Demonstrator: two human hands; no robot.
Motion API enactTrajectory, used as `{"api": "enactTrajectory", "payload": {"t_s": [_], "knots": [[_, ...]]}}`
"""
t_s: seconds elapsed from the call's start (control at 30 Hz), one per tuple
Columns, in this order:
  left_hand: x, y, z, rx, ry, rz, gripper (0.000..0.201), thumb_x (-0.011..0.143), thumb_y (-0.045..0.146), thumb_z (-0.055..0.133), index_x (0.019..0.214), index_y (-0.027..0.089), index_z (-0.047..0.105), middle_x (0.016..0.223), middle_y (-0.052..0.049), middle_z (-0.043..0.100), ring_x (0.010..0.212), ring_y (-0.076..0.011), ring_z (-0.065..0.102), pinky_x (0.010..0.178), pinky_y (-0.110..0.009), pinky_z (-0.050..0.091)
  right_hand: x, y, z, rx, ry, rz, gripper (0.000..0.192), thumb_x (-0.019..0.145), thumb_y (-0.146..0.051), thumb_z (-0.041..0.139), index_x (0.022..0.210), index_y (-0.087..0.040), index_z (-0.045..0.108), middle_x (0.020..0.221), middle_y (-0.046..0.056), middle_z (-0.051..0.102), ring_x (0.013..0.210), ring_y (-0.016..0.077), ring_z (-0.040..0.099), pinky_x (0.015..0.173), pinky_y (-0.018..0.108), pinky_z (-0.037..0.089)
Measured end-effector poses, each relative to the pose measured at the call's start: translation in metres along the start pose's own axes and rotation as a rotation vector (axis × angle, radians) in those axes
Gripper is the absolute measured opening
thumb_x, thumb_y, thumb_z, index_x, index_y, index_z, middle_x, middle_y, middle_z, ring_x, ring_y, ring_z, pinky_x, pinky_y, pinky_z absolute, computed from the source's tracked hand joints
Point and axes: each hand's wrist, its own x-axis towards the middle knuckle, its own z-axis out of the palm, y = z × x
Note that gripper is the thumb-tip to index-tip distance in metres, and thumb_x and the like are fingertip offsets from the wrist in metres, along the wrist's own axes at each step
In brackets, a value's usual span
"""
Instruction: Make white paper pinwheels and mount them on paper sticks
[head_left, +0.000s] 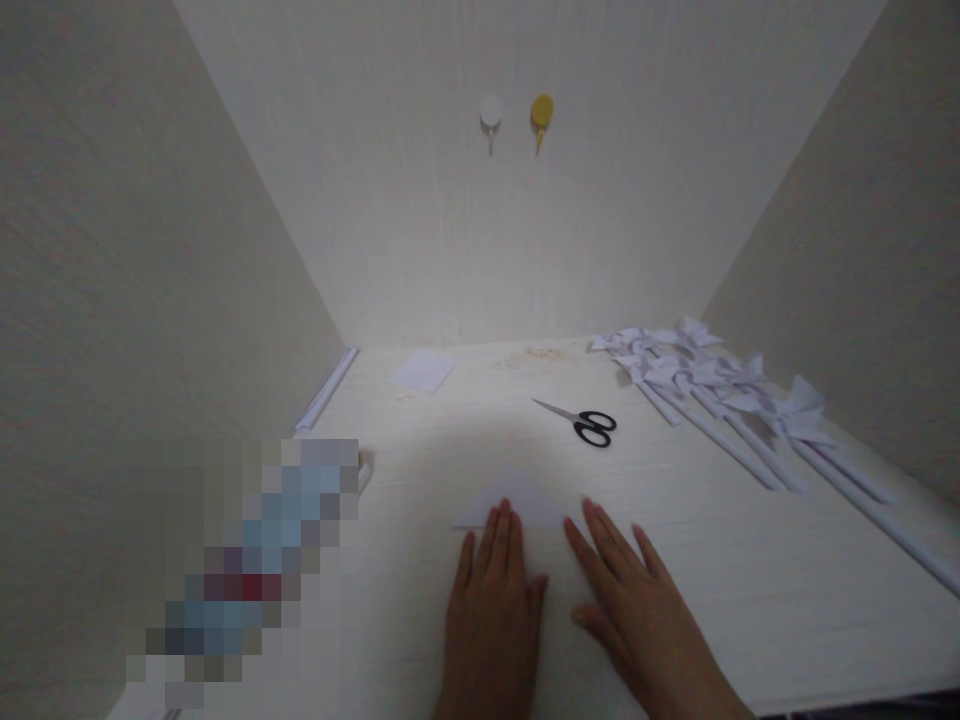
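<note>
A white sheet of paper [529, 497], folded into a triangle, lies on the pale table with its long edge towards me. My left hand [493, 615] rests flat, its fingertips pressing on the middle of that edge. Beside the triangle's right corner, my right hand [637, 610] lies with its fingers spread and nothing held; whether the index fingertip touches the paper I cannot tell. Beyond the paper sits a pair of black-handled scissors [592, 425], blades pointing left.
Several white paper pinwheels [694, 372] with rolled sticks lie along the right. A square of paper [424, 369] is at the back left, near rolled paper [327, 392] by the left wall. Pixelation blurs the left front. White [490, 110] and yellow hooks [542, 110] hang on the back wall.
</note>
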Motion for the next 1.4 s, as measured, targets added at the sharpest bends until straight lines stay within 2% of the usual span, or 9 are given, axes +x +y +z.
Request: {"api": "enactTrajectory", "payload": {"t_s": [0.07,0.2,0.47,0.63,0.8,1.0,1.13,1.3,1.4], "knots": [[-0.008,-0.019,-0.002,0.041,0.027,-0.087,0.049,0.08,0.027,0.032,0.123,0.005,0.03,0.128,-0.016,0.032,0.118,-0.024,0.028,0.093,-0.043,0.031,0.0,0.0,-0.001,0.005,-0.002,0.005,0.059,0.076,-0.041,0.043,0.127,-0.019,0.025,0.133,0.013,0.023,0.12,0.0269,0.022,0.091,0.05,0.027],[-0.016,-0.036,-0.006,0.034,0.014,-0.071,0.05,0.081,0.031,0.031,0.124,0.007,0.027,0.13,-0.014,0.029,0.12,-0.0222,0.025,0.094,-0.042,0.031,0.001,-0.003,0.0,0.03,0.038,0.024,0.053,0.077,-0.041,0.039,0.124,-0.019,0.03,0.132,0.013,0.027,0.12,0.0269,0.024,0.091,0.051,0.026],[0.008,0.002,-0.002,-0.093,-0.13,0.162,0.047,0.082,0.028,0.029,0.127,0.015,0.024,0.132,-0.007,0.025,0.121,-0.021,0.021,0.095,-0.041,0.029,0.012,-0.027,0.005,0.155,0.033,-0.095,0.068,0.077,-0.04,0.041,0.13,-0.011,0.01,0.132,0.01,0.026,0.12,0.0216,0.024,0.095,0.042,0.03],[0.008,-0.004,-0.011,-0.095,-0.195,0.165,0.047,0.082,0.026,0.029,0.127,0.014,0.022,0.133,-0.007,0.023,0.121,-0.0191,0.021,0.097,-0.042,0.024,0.012,-0.025,0.006,0.161,0.045,-0.072,0.062,0.08,-0.035,0.038,0.13,-0.01,0.012,0.127,0.012,0.035,0.114,0.021,0.036,0.09,0.039,0.038],[0.0,-0.031,-0.019,-0.054,-0.16,0.091,0.045,0.084,0.028,0.024,0.127,0.014,0.022,0.133,-0.007,0.025,0.121,-0.0165,0.023,0.097,-0.04,0.026,0.008,-0.021,0.007,0.15,0.104,-0.092,0.065,0.081,-0.035,0.036,0.131,-0.012,0.002,0.125,0.013,0.037,0.111,0.0205,0.039,0.087,0.038,0.041],[-0.009,-0.045,-0.008,0.051,-0.028,0.016,0.048,0.083,0.03,0.025,0.127,0.012,0.022,0.131,-0.009,0.029,0.12,-0.018,0.024,0.095,-0.043,0.027,0.009,-0.023,0.006,0.19,0.099,-0.076,0.065,0.081,-0.032,0.037,0.131,-0.012,0.001,0.125,0.012,0.038,0.112,0.0202,0.038,0.089,0.038,0.04],[-0.009,-0.03,-0.001,0.104,0.101,-0.078,0.051,0.081,0.028,0.029,0.126,0.005,0.022,0.131,-0.014,0.028,0.12,-0.0218,0.024,0.093,-0.043,0.029,0.01,-0.023,0.006,0.226,0.091,-0.046,0.062,0.08,-0.033,0.038,0.131,-0.013,0.007,0.124,0.011,0.039,0.112,0.0202,0.039,0.089,0.037,0.039],[-0.003,0.008,0.006,0.008,0.058,0.152,0.049,0.08,0.024,0.032,0.127,0.012,0.025,0.129,-0.008,0.034,0.119,-0.0187,0.027,0.094,-0.035,0.031,0.013,-0.021,0.004,0.285,0.092,-0.053,0.062,0.079,-0.036,0.04,0.13,-0.013,0.013,0.122,0.012,0.042,0.109,0.0216,0.042,0.089,0.038,0.039],[-0.001,0.018,0.007,-0.012,0.062,0.137,0.047,0.08,0.025,0.033,0.125,0.012,0.028,0.127,-0.009,0.036,0.118,-0.0197,0.03,0.093,-0.035,0.033,0.013,-0.021,0.003,0.309,0.071,-0.027,0.063,0.077,-0.037,0.041,0.129,-0.012,0.016,0.122,0.012,0.042,0.109,0.0218,0.043,0.089,0.039,0.038]]}}
